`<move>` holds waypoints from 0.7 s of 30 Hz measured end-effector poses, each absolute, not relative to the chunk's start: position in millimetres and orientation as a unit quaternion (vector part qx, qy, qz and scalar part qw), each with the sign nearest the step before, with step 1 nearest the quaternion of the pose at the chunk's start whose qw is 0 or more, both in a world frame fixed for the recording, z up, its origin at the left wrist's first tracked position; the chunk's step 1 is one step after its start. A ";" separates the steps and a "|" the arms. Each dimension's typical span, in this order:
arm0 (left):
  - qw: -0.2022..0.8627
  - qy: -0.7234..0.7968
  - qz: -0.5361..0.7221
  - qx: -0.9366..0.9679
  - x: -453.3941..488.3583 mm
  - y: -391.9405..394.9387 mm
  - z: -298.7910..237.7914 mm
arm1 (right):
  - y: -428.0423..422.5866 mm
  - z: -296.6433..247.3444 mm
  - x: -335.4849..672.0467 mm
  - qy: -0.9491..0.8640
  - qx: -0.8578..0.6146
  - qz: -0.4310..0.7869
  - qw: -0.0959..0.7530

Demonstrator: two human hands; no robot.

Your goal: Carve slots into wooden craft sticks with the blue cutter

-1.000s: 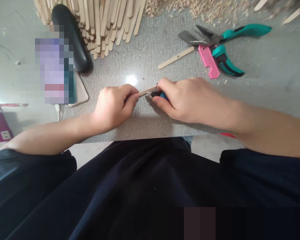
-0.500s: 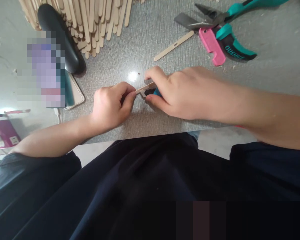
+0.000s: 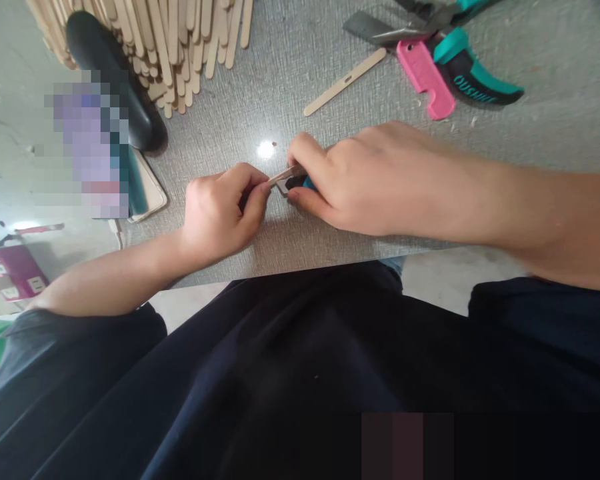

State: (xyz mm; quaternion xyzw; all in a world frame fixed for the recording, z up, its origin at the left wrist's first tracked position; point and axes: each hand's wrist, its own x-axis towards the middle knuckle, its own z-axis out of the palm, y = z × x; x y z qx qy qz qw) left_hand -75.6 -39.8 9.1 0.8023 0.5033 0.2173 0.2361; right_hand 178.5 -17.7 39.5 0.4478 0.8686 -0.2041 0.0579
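Observation:
My left hand (image 3: 223, 210) is closed in a pinch on one end of a thin wooden stick (image 3: 285, 175) near the front edge of the grey table (image 3: 280, 87). My right hand (image 3: 360, 180) is closed round a small teal-and-black cutting tool (image 3: 300, 183), whose tip lies against the stick. Most of the stick and the tool are hidden by my fingers.
A heap of wooden sticks (image 3: 175, 33) lies at the back left beside a black case (image 3: 107, 80). A single notched stick (image 3: 345, 81), a pink tool (image 3: 425, 77) and teal-handled pliers (image 3: 467, 83) lie at the back right. A phone (image 3: 147, 187) sits at left.
The view has tilted down a little, so the table objects have slid upward in the frame. Both hands stay together on the stick; my right hand has shifted slightly left over it.

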 end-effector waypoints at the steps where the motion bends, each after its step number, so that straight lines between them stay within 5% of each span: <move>1: 0.237 0.508 0.208 0.801 -75.3 -39.8 9.8 | -17.6 39.2 179.0 0.869 0.445 -0.207 0.056; 21: 0.171 0.459 0.164 0.856 -79.0 -34.1 3.4 | -23.1 55.9 157.1 0.887 0.400 -0.090 0.212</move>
